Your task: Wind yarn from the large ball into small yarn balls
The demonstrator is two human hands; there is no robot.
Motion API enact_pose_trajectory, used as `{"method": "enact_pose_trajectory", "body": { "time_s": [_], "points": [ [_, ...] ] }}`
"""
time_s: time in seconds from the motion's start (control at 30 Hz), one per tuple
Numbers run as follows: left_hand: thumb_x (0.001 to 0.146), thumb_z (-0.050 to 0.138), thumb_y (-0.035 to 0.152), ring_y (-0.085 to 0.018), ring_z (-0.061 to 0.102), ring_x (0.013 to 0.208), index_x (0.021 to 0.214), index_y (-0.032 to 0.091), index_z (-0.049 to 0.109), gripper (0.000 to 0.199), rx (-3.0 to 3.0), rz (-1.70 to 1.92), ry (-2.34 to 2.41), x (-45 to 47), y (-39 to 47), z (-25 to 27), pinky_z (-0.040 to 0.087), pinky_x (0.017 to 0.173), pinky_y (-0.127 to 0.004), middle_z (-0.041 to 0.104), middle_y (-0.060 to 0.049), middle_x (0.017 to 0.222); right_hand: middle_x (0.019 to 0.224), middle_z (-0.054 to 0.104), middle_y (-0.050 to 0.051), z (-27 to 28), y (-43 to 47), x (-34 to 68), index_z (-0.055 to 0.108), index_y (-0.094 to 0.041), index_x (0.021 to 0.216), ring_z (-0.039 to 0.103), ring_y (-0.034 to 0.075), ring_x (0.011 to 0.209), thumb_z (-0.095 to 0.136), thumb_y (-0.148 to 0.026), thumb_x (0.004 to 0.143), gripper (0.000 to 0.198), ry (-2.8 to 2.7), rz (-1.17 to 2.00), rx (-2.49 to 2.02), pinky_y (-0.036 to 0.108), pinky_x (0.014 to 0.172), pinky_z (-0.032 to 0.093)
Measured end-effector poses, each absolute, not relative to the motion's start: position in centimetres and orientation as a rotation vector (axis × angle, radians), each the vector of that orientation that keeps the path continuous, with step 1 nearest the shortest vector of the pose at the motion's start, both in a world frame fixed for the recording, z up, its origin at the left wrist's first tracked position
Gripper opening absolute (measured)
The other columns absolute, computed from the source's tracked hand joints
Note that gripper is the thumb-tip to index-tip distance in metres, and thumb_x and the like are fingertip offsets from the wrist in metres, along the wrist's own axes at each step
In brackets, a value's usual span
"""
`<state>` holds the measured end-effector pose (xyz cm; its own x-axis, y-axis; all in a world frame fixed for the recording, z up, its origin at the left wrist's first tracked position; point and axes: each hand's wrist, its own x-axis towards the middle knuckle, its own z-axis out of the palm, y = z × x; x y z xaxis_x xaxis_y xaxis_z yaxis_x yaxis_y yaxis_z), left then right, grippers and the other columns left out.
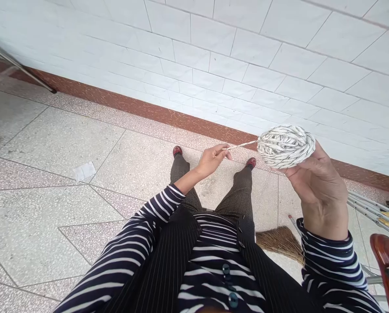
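Observation:
A ball of white yarn (284,145) with dark flecks is held up at the right, in front of the tiled wall. My right hand (320,182) grips it from below and behind, so part of the fingers is hidden by the yarn. From the ball's left side a single strand (243,144) runs out, nearly straight and slightly sloping. Its other end is pinched between the thumb and fingers of my left hand (212,160), which is over the floor between my legs.
White wall tiles (207,56) rise ahead above a red-brown skirting (142,108). On the floor lie a white paper scrap (84,171) and a straw broom (281,243). Metal legs (21,65) stand at left; metal rails (373,211) and a reddish-brown wooden piece (387,261) are at right.

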<state>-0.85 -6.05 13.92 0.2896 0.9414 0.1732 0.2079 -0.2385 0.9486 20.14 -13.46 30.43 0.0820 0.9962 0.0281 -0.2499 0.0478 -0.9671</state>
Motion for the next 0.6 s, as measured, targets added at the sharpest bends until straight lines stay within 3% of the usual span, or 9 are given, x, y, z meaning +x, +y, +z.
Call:
{"method": "enact_pose_trajectory", "body": {
  "time_s": [0.13, 0.2, 0.37, 0.53, 0.6],
  "points": [
    [0.1, 0.051, 0.027, -0.022, 0.065, 0.113, 0.103, 0.018, 0.074, 0.025, 1.959, 1.036, 1.027, -0.8, -5.5, 14.1, 0.043, 0.105, -0.036, 0.074, -0.009, 0.116, 0.12, 0.072, 0.005, 30.6, -13.8, 19.9, 0.074, -0.028, 0.114, 0.067, 0.028, 0.118, 0.077, -0.018, 0.065, 0.051, -0.984, 1.291, -1.035, 0.04, 0.082, 0.069],
    [0.099, 0.051, 0.022, -0.024, 0.064, 0.117, 0.103, 0.018, 0.073, 0.023, 2.078, 0.938, 1.008, -0.4, -5.5, 14.7, 0.042, 0.107, -0.04, 0.073, -0.01, 0.118, 0.124, 0.071, 0.003, 30.6, -13.7, 19.7, 0.073, -0.031, 0.114, 0.066, 0.029, 0.12, 0.077, -0.019, 0.066, 0.05, -1.003, 1.326, -1.047, 0.042, 0.08, 0.069],
    [0.099, 0.048, 0.018, -0.017, 0.071, 0.085, 0.09, 0.015, 0.071, 0.025, 1.841, 0.521, 0.668, 0.5, -7.0, 16.0, 0.054, 0.081, -0.029, 0.075, -0.008, 0.091, 0.127, 0.069, 0.0, 30.3, -13.2, 19.7, 0.072, -0.034, 0.114, 0.065, 0.026, 0.121, 0.078, -0.018, 0.067, 0.049, -1.036, 1.343, -1.053, 0.041, 0.08, 0.068],
    [0.097, 0.06, 0.034, -0.012, 0.068, 0.065, 0.111, 0.013, 0.069, 0.026, 1.242, 0.497, 0.5, -0.1, -9.4, 15.6, 0.054, 0.065, -0.024, 0.071, -0.004, 0.073, 0.118, 0.07, 0.0, 29.5, -12.3, 20.3, 0.071, -0.033, 0.112, 0.069, 0.021, 0.106, 0.079, -0.018, 0.068, 0.048, -1.053, 1.286, -1.048, 0.036, 0.075, 0.068],
    [0.09, 0.071, 0.038, -0.011, 0.064, 0.057, 0.107, 0.013, 0.069, 0.031, 1.169, 0.536, 0.537, -0.5, -9.8, 15.4, 0.052, 0.061, -0.023, 0.068, -0.002, 0.065, 0.117, 0.069, 0.0, 29.0, -12.0, 20.5, 0.07, -0.032, 0.111, 0.069, 0.019, 0.098, 0.081, -0.018, 0.066, 0.048, -1.045, 1.265, -1.07, 0.033, 0.07, 0.068]
  ]
}}
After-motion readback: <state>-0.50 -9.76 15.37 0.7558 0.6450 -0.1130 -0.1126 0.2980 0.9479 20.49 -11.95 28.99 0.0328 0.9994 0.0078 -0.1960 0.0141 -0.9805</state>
